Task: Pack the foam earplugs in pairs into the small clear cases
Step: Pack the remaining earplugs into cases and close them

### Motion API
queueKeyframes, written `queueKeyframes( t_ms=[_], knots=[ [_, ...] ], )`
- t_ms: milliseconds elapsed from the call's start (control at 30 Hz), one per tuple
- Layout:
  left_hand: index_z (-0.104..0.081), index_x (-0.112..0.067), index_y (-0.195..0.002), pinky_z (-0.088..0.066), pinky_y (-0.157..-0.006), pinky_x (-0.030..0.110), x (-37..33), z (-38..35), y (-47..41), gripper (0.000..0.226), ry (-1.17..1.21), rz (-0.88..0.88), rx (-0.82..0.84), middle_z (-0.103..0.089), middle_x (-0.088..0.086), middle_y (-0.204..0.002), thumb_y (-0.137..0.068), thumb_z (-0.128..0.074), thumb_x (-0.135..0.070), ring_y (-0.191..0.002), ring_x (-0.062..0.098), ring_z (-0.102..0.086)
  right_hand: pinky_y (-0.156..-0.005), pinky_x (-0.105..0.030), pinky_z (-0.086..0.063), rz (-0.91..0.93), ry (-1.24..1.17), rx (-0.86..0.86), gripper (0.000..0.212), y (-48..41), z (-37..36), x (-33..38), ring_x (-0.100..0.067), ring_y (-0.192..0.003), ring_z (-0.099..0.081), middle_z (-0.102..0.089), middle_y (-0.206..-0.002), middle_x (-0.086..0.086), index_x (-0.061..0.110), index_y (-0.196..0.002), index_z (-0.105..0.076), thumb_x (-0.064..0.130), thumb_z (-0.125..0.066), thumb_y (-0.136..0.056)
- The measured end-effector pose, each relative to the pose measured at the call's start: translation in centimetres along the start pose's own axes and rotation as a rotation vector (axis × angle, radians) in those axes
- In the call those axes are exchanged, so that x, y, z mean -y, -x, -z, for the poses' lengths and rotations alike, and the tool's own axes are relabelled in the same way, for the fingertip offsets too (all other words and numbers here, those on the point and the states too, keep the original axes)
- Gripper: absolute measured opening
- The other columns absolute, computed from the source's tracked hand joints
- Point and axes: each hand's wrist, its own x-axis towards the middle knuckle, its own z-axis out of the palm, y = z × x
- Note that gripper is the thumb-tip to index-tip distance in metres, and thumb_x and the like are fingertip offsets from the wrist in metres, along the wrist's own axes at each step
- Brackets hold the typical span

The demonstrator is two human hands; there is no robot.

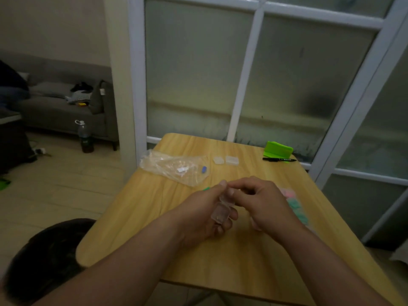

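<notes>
My left hand (205, 215): fingers curled round a small clear case (221, 210), held just above the wooden table (154, 217). My right hand (262, 202): thumb and fingertips pinching that case's top end. Spare clear cases (232, 160): two, far side, beside the plastic bag (174, 167). Black marker (279, 159), green box (278, 149): far right corner.

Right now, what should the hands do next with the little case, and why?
Probably ease the case open, I'd judge. The left hand grips it, it looks empty, and the right hand pinches its top edge. What looks like a blue earplug lies at the edge of the bag, not yet packed.
</notes>
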Motion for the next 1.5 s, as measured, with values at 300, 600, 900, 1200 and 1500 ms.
queueKeyframes(
  t_ms=[300, 600, 900, 1200, 1500],
  knots=[
    [-0.066, -0.011, -0.109, -0.032, -0.048, 0.025, -2.6, 3.1, -0.2, 0.05, 0.183, -0.073, -0.138, -0.055, 0.001, -0.073, -0.109, -0.037, -0.052, -0.057, 0.014, -0.046, -0.067, -0.02, -0.05, -0.083, -0.012, 0.088, 0.017, -3.0, -0.2, 0.7, -0.005, -0.081, -0.066, -0.077, -0.092, 0.008, 0.032, -0.105, -0.081, 0.031, -0.064, -0.105],
    [-0.064, -0.011, -0.108, -0.034, -0.043, 0.022, -5.2, 7.7, -0.8, 0.042, 0.514, -0.23, -0.366, -0.056, 0.002, -0.069, -0.106, -0.042, -0.047, -0.051, 0.013, -0.047, -0.087, -0.026, -0.047, -0.076, 0.536, 0.187, 0.037, -14.7, -3.1, -2.6, -0.016, -0.111, -0.064, -0.069, -0.124, 0.002, 0.023, -0.138, -0.066, 0.015, -0.062, -0.102],
    [-0.066, -0.01, -0.107, -0.036, -0.043, 0.022, -5.4, 8.4, -1.7, 0.043, 0.529, -0.199, -0.377, -0.058, 0.002, -0.069, -0.105, -0.045, -0.048, -0.051, 0.013, -0.048, -0.083, -0.033, -0.059, -0.217, 0.382, 0.38, 0.047, -18.4, -5.2, -4.0, -0.02, -0.098, -0.072, -0.074, -0.108, 0.0, 0.047, -0.123, -0.069, 0.01, -0.066, -0.095],
    [-0.066, -0.009, -0.113, -0.037, -0.044, 0.022, -4.8, 7.7, -1.9, 0.046, 0.493, -0.166, -0.401, -0.058, 0.003, -0.072, -0.106, -0.044, -0.049, -0.053, 0.013, -0.049, -0.071, -0.026, -0.049, -0.151, 0.383, 0.289, 0.009, -17.4, -5.1, -4.2, -0.016, -0.095, -0.066, -0.071, -0.103, 0.002, 0.024, -0.103, -0.076, 0.022, -0.078, -0.094],
    [-0.067, -0.008, -0.129, -0.053, -0.067, 0.033, -4.1, 4.2, -2.3, 0.049, 0.52, -0.124, -0.335, -0.063, 0.016, -0.115, -0.109, -0.043, -0.046, -0.082, 0.024, -0.059, -0.07, -0.036, -0.054, -0.12, 0.24, -0.002, 0.011, -13.5, 0.2, -2.0, -0.021, -0.077, -0.069, -0.074, -0.088, -0.006, 0.021, -0.094, -0.07, 0.011, -0.074, -0.092]
  ],
)
